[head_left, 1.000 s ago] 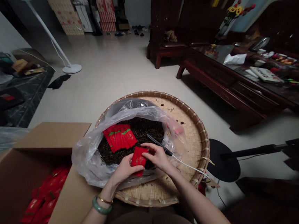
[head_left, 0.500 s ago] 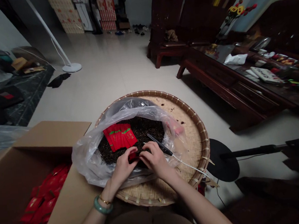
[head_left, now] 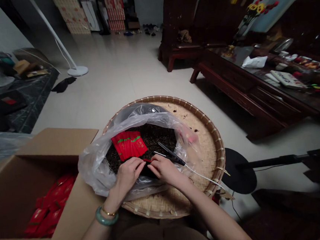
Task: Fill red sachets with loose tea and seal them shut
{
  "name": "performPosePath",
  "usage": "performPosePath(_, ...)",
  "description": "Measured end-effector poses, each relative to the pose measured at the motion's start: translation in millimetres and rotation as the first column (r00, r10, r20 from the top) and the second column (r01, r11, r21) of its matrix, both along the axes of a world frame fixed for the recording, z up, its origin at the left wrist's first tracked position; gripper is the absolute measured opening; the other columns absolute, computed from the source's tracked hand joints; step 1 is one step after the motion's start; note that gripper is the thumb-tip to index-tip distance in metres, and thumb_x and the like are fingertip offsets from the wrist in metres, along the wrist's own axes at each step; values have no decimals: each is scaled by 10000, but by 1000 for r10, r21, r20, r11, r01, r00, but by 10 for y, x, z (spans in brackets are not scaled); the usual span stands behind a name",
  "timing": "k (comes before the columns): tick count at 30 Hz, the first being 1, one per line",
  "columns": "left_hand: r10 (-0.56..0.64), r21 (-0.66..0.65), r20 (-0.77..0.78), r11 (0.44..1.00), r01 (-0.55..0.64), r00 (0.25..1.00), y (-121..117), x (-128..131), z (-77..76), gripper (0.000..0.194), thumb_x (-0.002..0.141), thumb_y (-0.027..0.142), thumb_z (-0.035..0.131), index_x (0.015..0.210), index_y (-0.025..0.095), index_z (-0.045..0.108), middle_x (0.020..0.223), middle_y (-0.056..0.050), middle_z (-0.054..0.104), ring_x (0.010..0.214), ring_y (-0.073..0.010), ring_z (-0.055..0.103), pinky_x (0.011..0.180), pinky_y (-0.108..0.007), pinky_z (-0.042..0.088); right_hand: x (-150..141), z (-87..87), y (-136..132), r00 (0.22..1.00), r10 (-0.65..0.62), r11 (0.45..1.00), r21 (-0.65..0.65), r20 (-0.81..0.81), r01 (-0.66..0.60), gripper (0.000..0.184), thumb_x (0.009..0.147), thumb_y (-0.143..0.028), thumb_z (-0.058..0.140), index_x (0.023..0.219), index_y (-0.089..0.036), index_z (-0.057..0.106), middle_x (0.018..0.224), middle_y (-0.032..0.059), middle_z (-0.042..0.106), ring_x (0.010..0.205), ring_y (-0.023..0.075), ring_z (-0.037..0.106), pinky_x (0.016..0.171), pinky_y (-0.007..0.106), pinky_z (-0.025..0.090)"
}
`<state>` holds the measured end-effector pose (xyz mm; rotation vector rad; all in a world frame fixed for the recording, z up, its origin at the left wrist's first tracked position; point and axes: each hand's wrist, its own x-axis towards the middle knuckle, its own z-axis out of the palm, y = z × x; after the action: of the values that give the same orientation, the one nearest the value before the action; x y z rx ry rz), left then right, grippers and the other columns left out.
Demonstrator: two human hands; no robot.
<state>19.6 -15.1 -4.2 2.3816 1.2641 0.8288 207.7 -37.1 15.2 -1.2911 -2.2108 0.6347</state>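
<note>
Both my hands are closed around one small red packet (head_left: 146, 160), of which only a sliver shows between the fingertips. My left hand (head_left: 128, 172) pinches it from the left, my right hand (head_left: 163, 169) from the right, low over loose dark tea leaves (head_left: 156, 137) inside a clear plastic bag (head_left: 97, 166). A stack of empty red packets (head_left: 129, 144) lies on the leaves just beyond my fingers. A black clamp-like tool (head_left: 170, 154) with a white cord (head_left: 202, 176) rests beside my right hand. The bag sits on a round woven bamboo tray (head_left: 205, 131).
An open cardboard box (head_left: 55, 144) at my left holds several filled red packets (head_left: 49, 212). A dark wooden table (head_left: 247, 90) with clutter stands at the right, a black stand base (head_left: 240, 174) next to the tray, and a white fan stand (head_left: 77, 71) across the tiled floor.
The red packet, held upright and plainly showing a second ago, has been lowered into the tea leaves. My hands have closed over it and moved slightly forward.
</note>
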Motion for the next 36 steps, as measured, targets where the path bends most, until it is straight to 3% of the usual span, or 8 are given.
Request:
performPosePath(5,114,-127,105,987,-101,988,36,70,22,172,842,164,519,843,163,691,773,-33,676,648,-118,627,603,-198,488,103,-118,-1,931,-246,969,-31,-269,247,181,903,-166,472,957,-172,644,917,66,622,866,160,586,785,270,469)
performPosePath(7,143,-141,125,982,-125,982,76,53,80,189,824,148,513,848,164,700,752,-24,662,592,-102,600,566,-186,477,139,-191,-25,963,-226,972,-104,-148,212,187,879,-124,488,927,-177,661,867,56,637,822,162,589,757,266,465)
performPosePath(9,162,-143,115,979,-145,980,115,21,150,203,812,142,512,864,162,706,746,-18,651,555,-92,573,560,-186,473,134,-242,-54,997,-71,978,-195,37,77,213,857,-95,507,927,-188,685,877,52,656,836,169,589,763,263,455)
performPosePath(13,163,-120,60,981,-155,985,166,-36,266,246,783,104,506,902,159,714,773,-22,648,575,-98,574,604,-203,486,30,-247,-55,950,66,972,-236,306,9,295,864,-104,489,1068,-220,669,981,61,653,932,195,550,773,266,440)
performPosePath(21,126,-176,13,977,-122,992,149,-31,251,328,736,51,468,933,159,708,956,-49,696,750,-146,656,745,-256,531,-49,-292,27,896,99,958,-285,433,32,222,814,-67,492,909,-157,671,976,96,611,904,203,571,758,279,442)
performPosePath(27,143,-185,-2,973,-141,990,142,-35,215,314,768,92,475,968,184,700,999,-42,709,876,-179,674,815,-286,531,0,-390,31,945,-5,950,-295,327,107,173,776,-94,556,895,-151,666,928,80,647,841,173,615,730,245,450)
performPosePath(31,139,-179,26,975,-132,990,144,-31,233,285,787,110,479,957,173,698,979,-51,712,864,-174,676,805,-277,535,129,-446,72,974,-225,908,-368,-22,201,148,721,-120,595,828,-170,684,794,25,691,727,148,630,687,237,465)
performPosePath(36,90,-206,58,976,-76,994,132,39,252,309,772,83,479,983,160,691,988,-58,702,812,-155,672,750,-251,541,287,-335,90,698,-545,712,-696,-464,93,135,624,-252,681,726,-166,656,557,-33,621,498,116,587,534,232,479)
